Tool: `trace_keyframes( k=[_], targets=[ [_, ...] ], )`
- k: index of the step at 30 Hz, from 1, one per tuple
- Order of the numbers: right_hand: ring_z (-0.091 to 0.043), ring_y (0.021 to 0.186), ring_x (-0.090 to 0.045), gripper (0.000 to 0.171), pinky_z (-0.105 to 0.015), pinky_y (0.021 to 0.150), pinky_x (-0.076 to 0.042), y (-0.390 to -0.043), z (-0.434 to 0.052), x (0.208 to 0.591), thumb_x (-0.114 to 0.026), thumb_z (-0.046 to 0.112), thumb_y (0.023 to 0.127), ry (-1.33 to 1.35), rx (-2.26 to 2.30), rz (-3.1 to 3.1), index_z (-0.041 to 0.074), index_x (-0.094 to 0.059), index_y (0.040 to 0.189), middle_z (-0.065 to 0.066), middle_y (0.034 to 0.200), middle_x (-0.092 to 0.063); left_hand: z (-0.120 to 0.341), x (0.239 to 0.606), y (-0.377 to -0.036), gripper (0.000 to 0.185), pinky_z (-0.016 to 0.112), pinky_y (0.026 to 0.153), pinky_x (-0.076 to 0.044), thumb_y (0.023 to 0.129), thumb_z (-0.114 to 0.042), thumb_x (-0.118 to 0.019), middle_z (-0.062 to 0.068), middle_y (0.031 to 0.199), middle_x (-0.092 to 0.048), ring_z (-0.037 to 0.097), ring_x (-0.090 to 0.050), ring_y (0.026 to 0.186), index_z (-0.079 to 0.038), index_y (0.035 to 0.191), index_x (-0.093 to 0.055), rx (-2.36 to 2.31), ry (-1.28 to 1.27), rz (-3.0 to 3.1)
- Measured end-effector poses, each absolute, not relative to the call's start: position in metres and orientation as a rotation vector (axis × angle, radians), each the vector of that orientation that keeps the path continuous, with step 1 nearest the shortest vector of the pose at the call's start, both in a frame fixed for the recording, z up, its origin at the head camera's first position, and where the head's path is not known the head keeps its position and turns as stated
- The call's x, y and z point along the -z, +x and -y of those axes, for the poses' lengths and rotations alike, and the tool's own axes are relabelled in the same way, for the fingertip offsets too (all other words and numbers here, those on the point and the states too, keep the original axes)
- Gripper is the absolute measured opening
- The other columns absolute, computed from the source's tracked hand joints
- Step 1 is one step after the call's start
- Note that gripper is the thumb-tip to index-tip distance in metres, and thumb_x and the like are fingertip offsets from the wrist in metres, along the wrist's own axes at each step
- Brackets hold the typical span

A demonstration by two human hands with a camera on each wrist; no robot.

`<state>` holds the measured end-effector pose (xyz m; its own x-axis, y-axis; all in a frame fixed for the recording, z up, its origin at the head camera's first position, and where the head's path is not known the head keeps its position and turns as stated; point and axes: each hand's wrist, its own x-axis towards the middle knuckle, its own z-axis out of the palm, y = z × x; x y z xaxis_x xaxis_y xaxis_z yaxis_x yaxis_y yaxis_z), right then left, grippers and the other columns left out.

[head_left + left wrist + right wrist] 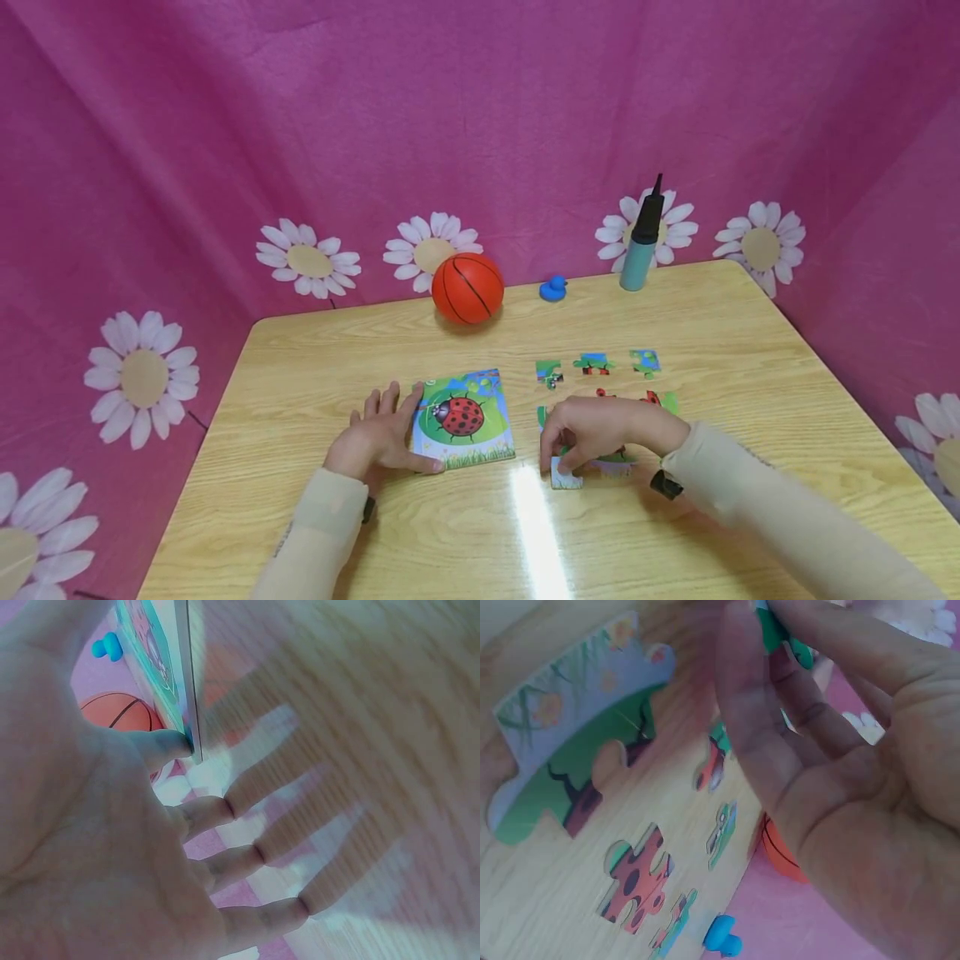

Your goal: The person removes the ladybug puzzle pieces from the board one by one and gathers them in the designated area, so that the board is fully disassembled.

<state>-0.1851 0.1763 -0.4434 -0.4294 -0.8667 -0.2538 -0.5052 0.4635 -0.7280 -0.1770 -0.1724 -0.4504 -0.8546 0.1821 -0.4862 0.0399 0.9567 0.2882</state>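
Note:
A square ladybug picture board [459, 421] lies on the wooden table. At its left edge rests my left hand [381, 437], fingers spread, thumb by the near corner; in the left wrist view the little finger meets the board's edge [191, 690]. To the right, my right hand [596, 429] pinches a puzzle piece [566, 478] at the near left of the loose pieces. The right wrist view shows this piece's green part [774, 634] between thumb and fingers. Beside it lie a flowered grass piece [555, 757] and a red spotted piece [636, 883]. My right hand hides some pieces.
Several loose pieces, including a blue-green one [646, 362], lie beyond my right hand. Along the back stand an orange-red basketball [468, 288], a blue toy duck [553, 289] and a teal hand pump [637, 262]. A pink flowered curtain [465, 125] hangs behind the table.

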Motion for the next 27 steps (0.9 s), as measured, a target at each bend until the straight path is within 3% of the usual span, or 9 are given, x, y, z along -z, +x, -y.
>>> trace_keyframes(
  k=[7, 16, 20, 27],
  targets=[
    [0.004, 0.071, -0.056, 0.018, -0.017, 0.071, -0.051, -0.180, -0.169, 0.448, -0.087, 0.018, 0.086, -1.207, 0.546, -2.328, 0.019, -0.079, 0.103, 0.013, 0.089, -0.073, 0.171, 0.453, -0.178, 0.136, 0.075, 0.126, -0.008, 0.066, -0.073, -0.086, 0.020, 0.177, -0.007, 0.051, -0.007, 0.160, -0.026, 0.170, -0.014, -0.347, 0.154, -2.581],
    [0.003, 0.075, -0.049, 0.016, -0.015, 0.071, -0.050, -0.172, -0.166, 0.445, -0.089, 0.025, 0.085, -1.318, 0.358, -2.460, 0.021, -0.082, 0.099, 0.008, 0.091, -0.066, 0.172, 0.459, -0.180, 0.136, 0.075, 0.126, -0.009, 0.067, -0.073, -0.086, 0.019, 0.177, -0.005, 0.051, -0.005, 0.161, -0.026, 0.171, -0.011, -0.341, 0.139, -2.577],
    [0.004, 0.076, -0.050, 0.015, -0.014, 0.067, -0.048, -0.170, -0.165, 0.447, -0.091, 0.029, 0.082, -1.375, 0.292, -2.521, 0.025, -0.083, 0.094, 0.009, 0.088, -0.065, 0.173, 0.466, -0.183, 0.141, 0.077, 0.125, -0.009, 0.062, -0.079, -0.085, 0.019, 0.177, -0.005, 0.052, -0.005, 0.160, -0.028, 0.171, -0.011, -0.334, 0.145, -2.584],
    [0.003, 0.075, -0.048, 0.013, -0.015, 0.067, -0.045, -0.167, -0.170, 0.452, -0.086, 0.020, 0.089, -1.364, 0.466, -2.480, 0.023, -0.081, 0.101, 0.008, 0.086, -0.064, 0.175, 0.456, -0.178, 0.137, 0.076, 0.126, -0.008, 0.065, -0.076, -0.086, 0.020, 0.177, -0.008, 0.052, -0.007, 0.160, -0.027, 0.170, -0.014, -0.371, 0.155, -2.582]
  ],
)
